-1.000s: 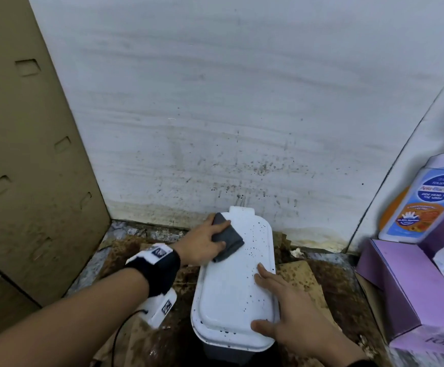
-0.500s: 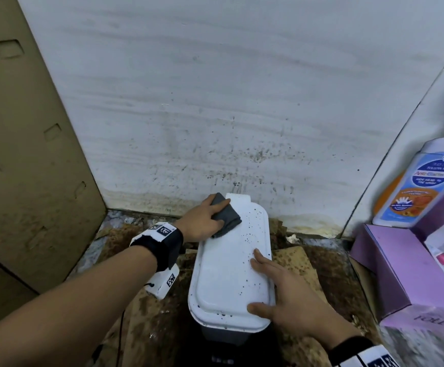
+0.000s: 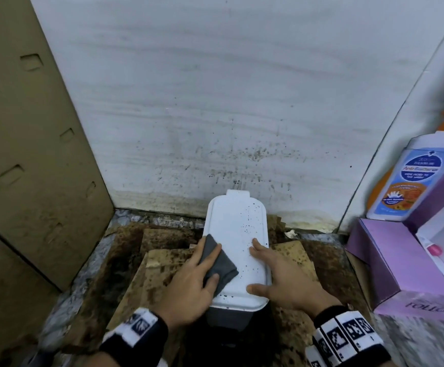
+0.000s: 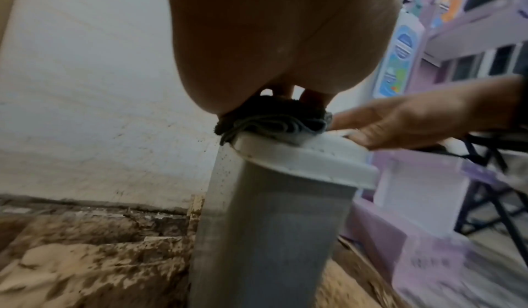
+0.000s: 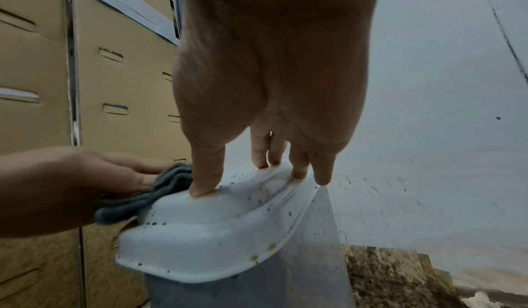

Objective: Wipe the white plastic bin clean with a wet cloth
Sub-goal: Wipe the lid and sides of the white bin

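Note:
The bin stands against the wall, with a white lid (image 3: pixel 238 229) speckled with dark spots and a grey body (image 4: pixel 271 234). My left hand (image 3: pixel 202 271) grips a folded grey cloth (image 3: pixel 222 263) and presses it on the lid's near left edge. The cloth (image 4: pixel 274 121) is bunched under the palm and hangs slightly over the rim. My right hand (image 3: pixel 271 271) lies flat on the lid's near right side, with straight fingers spread and the thumb near the front edge. In the right wrist view its fingertips (image 5: pixel 200 186) press the lid (image 5: pixel 217 229) beside the cloth (image 5: pixel 148 197).
A tall cardboard box (image 3: pixel 30 154) stands close on the left. The spattered white wall (image 3: pixel 215 102) is right behind the bin. A purple box (image 3: pixel 390 260) and a hand-wash bottle (image 3: pixel 411 181) are on the right. Stained cardboard sheets (image 3: pixel 162 260) cover the floor.
My left hand has slid the cloth from the lid's far left corner back along the left side to the near edge. The right hand has stayed on the lid.

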